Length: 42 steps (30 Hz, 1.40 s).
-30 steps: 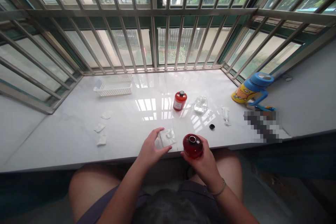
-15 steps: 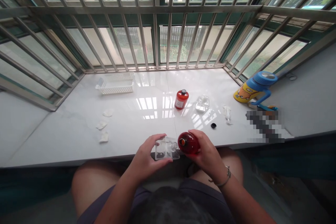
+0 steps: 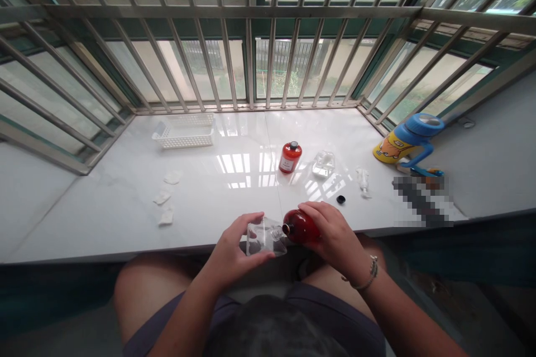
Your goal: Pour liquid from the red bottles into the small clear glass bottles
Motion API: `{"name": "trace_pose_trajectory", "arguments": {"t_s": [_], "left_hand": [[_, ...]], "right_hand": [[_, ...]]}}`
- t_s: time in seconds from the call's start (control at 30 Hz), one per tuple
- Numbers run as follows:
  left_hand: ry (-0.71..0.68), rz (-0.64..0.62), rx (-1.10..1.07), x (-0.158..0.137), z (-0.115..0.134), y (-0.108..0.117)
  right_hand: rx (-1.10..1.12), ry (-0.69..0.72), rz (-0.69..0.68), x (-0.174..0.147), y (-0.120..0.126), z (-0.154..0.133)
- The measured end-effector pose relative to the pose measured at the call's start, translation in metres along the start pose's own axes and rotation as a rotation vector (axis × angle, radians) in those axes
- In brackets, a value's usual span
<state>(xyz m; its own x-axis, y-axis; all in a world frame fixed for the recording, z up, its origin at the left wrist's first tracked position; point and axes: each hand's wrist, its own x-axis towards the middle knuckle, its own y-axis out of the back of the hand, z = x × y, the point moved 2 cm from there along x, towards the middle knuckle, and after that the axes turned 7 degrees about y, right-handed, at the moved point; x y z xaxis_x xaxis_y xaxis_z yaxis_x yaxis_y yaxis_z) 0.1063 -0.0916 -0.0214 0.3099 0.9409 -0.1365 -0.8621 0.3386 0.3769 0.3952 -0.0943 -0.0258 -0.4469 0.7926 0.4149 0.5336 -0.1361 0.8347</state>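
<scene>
My left hand (image 3: 238, 242) grips a clear, square-sided bottle (image 3: 264, 239) between thumb and fingers, its short neck pointing right. In my right hand (image 3: 333, 234) is an uncapped red bottle (image 3: 302, 227), tilted left so that its mouth meets or nearly meets the clear neck. Whether liquid is flowing cannot be made out. A loose black cap (image 3: 340, 199) lies on the white counter (image 3: 234, 206) beyond my right hand. Farther back stands a second red bottle (image 3: 290, 157) with a dark cap and a white label.
Right of the capped bottle sit a clear container (image 3: 324, 164) and a small clear pump-like piece (image 3: 363, 183). A blue-yellow flask (image 3: 408, 138) stands at the right, near a blurred-out patch. White scraps (image 3: 162, 197) and a white basket (image 3: 184, 132) are at left. Metal bars line the back.
My right hand has tipped the red bottle farther left, bringing its mouth to the clear bottle's neck. The left hand has stayed nearly in place.
</scene>
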Motion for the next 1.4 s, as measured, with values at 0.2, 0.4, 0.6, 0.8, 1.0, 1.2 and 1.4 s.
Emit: {"name": "trace_pose_trajectory", "arguments": {"t_s": [0.2, 0.4, 0.6, 0.8, 1.0, 1.2, 1.4], "left_hand": [[0.01, -0.025, -0.042, 0.002, -0.004, -0.001], [0.006, -0.04, -0.055, 0.003, -0.01, -0.003], [0.008, -0.057, -0.075, 0.003, -0.014, -0.005], [0.0, -0.064, -0.133, 0.005, -0.018, -0.007], [0.034, -0.078, -0.19, 0.007, -0.019, -0.009], [0.033, -0.087, -0.275, 0.008, -0.02, -0.012], [0.049, -0.122, -0.341, 0.01, -0.028, -0.014]], "right_hand": [[-0.032, 0.049, -0.023, 0.005, 0.005, 0.001], [-0.064, 0.083, -0.041, 0.009, 0.008, -0.001], [-0.114, 0.123, -0.07, 0.01, 0.01, -0.001], [-0.147, 0.14, -0.088, 0.015, 0.015, -0.004], [-0.182, 0.137, -0.109, 0.02, 0.022, -0.007], [-0.202, 0.146, -0.135, 0.022, 0.026, -0.005], [-0.217, 0.171, -0.154, 0.027, 0.029, -0.007]]}}
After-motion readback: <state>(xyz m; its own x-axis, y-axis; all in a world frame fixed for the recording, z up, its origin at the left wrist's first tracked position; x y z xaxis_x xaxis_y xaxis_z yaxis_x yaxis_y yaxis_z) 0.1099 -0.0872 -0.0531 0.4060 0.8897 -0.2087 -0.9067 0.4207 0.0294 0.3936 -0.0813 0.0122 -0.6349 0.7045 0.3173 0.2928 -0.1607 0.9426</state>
